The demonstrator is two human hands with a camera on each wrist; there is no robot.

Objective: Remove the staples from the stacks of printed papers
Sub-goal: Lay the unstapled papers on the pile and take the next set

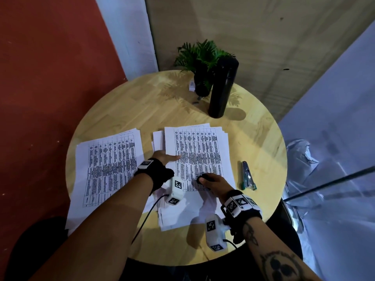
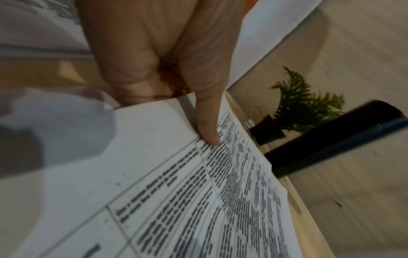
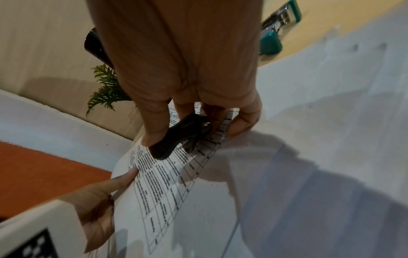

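Observation:
Two stacks of printed tables lie on the round wooden table. The left stack lies untouched. My left hand pinches the left edge of the right stack, its thumb on top of the paper and the fingers tucked under it. My right hand holds a black staple remover down on the near part of that stack. In the right wrist view the remover sits between thumb and fingers on the printed sheet. I see no staple.
A green and silver stapler lies on the table right of the stack, also close by in the right wrist view. A tall black bottle and a potted plant stand at the far edge. The table rim runs close behind my wrists.

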